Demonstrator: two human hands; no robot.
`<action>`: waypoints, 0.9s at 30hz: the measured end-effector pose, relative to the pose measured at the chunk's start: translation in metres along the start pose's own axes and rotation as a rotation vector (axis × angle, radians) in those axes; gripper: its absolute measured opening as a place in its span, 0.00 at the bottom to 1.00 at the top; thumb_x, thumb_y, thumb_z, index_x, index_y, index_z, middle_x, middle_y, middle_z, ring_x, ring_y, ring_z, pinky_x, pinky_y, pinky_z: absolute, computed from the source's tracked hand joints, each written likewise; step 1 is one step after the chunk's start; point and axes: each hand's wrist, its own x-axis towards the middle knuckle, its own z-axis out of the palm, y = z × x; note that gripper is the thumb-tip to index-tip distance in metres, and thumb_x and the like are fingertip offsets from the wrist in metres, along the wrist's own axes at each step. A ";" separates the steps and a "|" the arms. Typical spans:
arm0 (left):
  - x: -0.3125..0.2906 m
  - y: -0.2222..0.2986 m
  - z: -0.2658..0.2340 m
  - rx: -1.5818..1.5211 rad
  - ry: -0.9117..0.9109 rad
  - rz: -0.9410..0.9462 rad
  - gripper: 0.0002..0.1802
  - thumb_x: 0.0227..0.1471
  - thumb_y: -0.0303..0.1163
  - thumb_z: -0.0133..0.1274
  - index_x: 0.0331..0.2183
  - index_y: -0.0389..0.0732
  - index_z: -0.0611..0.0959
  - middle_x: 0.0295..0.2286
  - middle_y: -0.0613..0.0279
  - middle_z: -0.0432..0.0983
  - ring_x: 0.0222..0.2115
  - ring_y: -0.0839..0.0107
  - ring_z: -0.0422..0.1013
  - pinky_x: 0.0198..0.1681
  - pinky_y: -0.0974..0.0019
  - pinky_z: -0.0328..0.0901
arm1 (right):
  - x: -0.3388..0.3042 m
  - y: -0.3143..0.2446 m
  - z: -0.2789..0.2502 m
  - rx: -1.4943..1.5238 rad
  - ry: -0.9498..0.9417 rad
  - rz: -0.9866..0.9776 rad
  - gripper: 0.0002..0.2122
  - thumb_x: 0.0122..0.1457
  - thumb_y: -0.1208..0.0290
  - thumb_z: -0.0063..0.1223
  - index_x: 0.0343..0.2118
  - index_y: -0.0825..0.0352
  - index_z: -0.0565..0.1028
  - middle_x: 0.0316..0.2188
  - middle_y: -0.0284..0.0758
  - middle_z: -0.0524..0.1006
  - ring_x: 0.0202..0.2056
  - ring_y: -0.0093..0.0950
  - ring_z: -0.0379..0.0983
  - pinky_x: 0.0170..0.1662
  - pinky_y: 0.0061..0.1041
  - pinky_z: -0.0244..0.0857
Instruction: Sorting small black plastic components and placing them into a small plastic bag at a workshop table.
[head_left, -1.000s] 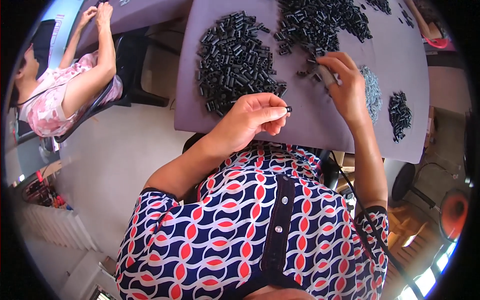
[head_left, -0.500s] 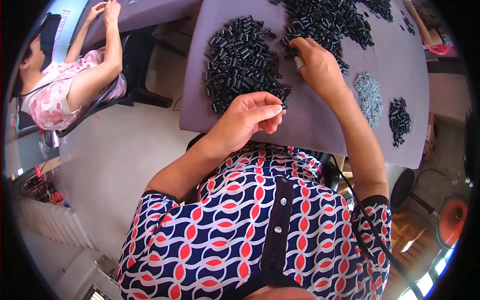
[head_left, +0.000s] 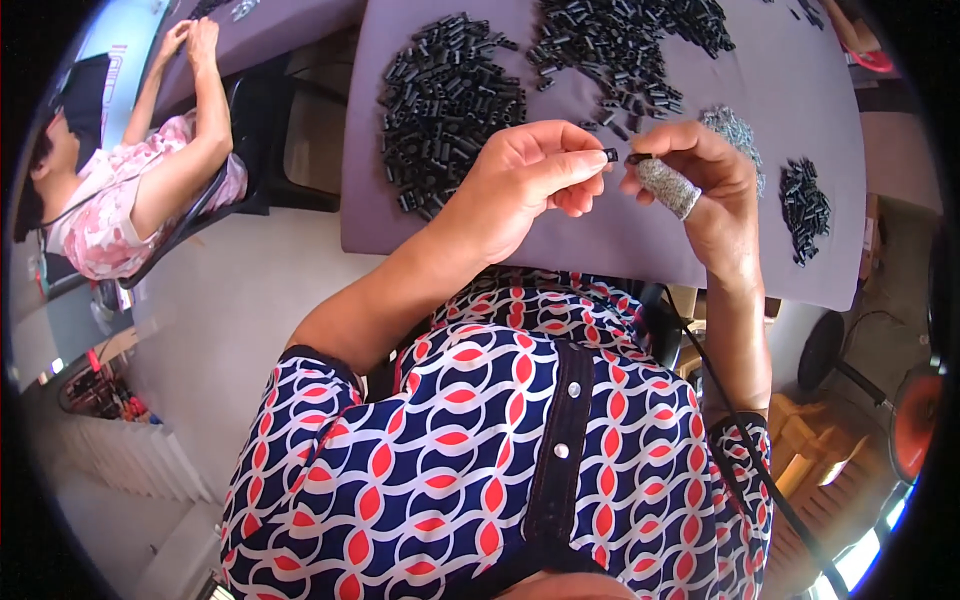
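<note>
Between thumb and fingertips, my left hand (head_left: 535, 180) pinches a small black plastic piece (head_left: 611, 155) with a hole in its end. Just to its right is my right hand (head_left: 715, 190), its thumb wrapped in a grey speckled finger cover (head_left: 668, 187). That hand is closed on a small dark piece (head_left: 640, 158), mostly hidden by the fingertips. The two pieces are a short gap apart, above the near part of the table. Beyond my left hand lies a large pile of black tubular pieces (head_left: 450, 100); another pile of black pieces (head_left: 620, 50) lies farther back.
The table (head_left: 570, 240) has a grey-purple covering. Beyond my right hand lies a heap of small silvery parts (head_left: 735, 135), with a smaller heap of black pieces (head_left: 805, 210) to its right. At left another person (head_left: 150, 190) sits on a dark chair (head_left: 270, 140). A fan (head_left: 915, 425) stands at right.
My right hand has come back from the far black pile toward my left hand, now with a small dark piece. My left hand, still pinching its black piece, has shifted slightly right and away from me.
</note>
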 end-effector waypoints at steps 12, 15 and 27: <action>-0.003 -0.002 0.020 0.158 0.000 0.018 0.10 0.59 0.31 0.53 0.40 0.34 0.80 0.29 0.61 0.78 0.28 0.76 0.72 0.35 0.72 0.67 | -0.011 0.008 -0.013 0.121 -0.055 -0.047 0.09 0.57 0.84 0.55 0.40 0.72 0.78 0.34 0.33 0.78 0.36 0.22 0.77 0.39 0.19 0.71; -0.005 0.001 0.023 0.201 -0.008 -0.007 0.10 0.59 0.31 0.54 0.39 0.34 0.80 0.30 0.61 0.78 0.28 0.76 0.73 0.34 0.72 0.68 | -0.015 0.003 -0.014 0.060 -0.084 -0.080 0.08 0.56 0.86 0.53 0.39 0.73 0.78 0.35 0.33 0.77 0.38 0.22 0.76 0.42 0.20 0.71; -0.007 0.001 0.012 0.134 -0.125 -0.137 0.11 0.58 0.30 0.54 0.40 0.34 0.81 0.29 0.61 0.79 0.28 0.76 0.73 0.34 0.71 0.69 | -0.012 -0.012 -0.014 -0.266 -0.195 -0.184 0.15 0.46 0.94 0.48 0.35 0.72 0.78 0.36 0.34 0.76 0.40 0.25 0.76 0.44 0.23 0.70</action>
